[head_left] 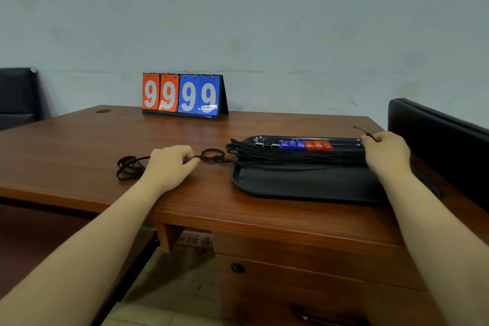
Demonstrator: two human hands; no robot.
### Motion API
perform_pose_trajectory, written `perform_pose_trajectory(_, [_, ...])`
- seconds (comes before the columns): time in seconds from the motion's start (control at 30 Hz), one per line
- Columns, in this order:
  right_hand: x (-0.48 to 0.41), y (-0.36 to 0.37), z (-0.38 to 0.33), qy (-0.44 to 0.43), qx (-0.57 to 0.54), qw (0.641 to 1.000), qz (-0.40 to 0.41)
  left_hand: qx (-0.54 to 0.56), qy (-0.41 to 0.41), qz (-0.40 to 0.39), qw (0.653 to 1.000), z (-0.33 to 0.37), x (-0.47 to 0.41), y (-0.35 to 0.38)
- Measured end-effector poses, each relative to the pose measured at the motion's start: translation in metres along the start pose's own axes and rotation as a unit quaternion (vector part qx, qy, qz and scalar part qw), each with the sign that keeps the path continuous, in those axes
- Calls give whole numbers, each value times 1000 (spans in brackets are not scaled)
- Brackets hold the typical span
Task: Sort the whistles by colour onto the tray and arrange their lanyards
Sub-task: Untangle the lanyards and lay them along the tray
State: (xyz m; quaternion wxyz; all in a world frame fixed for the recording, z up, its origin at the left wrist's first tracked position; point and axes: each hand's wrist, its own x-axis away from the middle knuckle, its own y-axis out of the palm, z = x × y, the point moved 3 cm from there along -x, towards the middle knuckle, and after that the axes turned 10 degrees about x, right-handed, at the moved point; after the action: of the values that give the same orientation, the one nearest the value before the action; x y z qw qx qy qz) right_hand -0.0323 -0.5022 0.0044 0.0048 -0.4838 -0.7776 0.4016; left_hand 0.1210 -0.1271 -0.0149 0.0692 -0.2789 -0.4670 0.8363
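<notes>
A black tray (304, 185) lies on the desk's right half. Along its far rim sit black whistles (267, 144), blue whistles (291, 145) and red whistles (318, 145) in one row. Their black lanyards (296, 159) stretch in a bundle across the tray and spill off its left edge onto the desk. My left hand (170, 164) pinches the trailing lanyard loops (211, 156) left of the tray; more cord (129, 167) lies coiled behind the hand. My right hand (386, 152) grips the lanyard ends at the tray's right rim, a short cord end sticking up.
A flip scoreboard (182, 95) showing 99 in red and 99 in blue stands at the back of the wooden desk (79, 145). Black chairs stand at the far left (18, 95) and the right (436, 130). A drawer with a lock (237, 268) is below the desk front.
</notes>
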Motion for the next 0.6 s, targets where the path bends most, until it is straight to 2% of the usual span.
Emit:
perform_pose_trajectory(0.07, [-1, 0, 1, 5, 1, 1000, 1, -40, -103, 88, 990, -8, -2, -5])
perform_pose_trajectory(0.13, [-2, 0, 3, 10, 6, 1000, 9, -43, -227, 156, 960, -18, 0, -11])
perform_pose_trajectory(0.2, [-3, -1, 5, 13, 12, 1000, 16, -12, -319, 186, 929, -25, 5, -15])
perform_pose_trajectory(0.23, [-3, -1, 5, 14, 16, 1000, 19, -11, -335, 194, 922, -26, 7, -17])
perform_pose_trajectory(0.3, [-3, -1, 5, 13, 20, 1000, 19, -23, -294, 212, 932, -21, 6, -18])
perform_pose_trajectory(0.43, [-4, 1, 5, 10, 16, 1000, 14, -51, -36, 166, 984, -4, 2, -9])
perform_pose_trajectory(0.5, [-3, 1, 4, 8, 9, 1000, 10, -48, 55, 164, 984, 1, 5, -6])
perform_pose_trajectory(0.6, [-2, 1, 4, -1, 7, 1000, 3, -42, 134, 172, 975, 9, 8, -7])
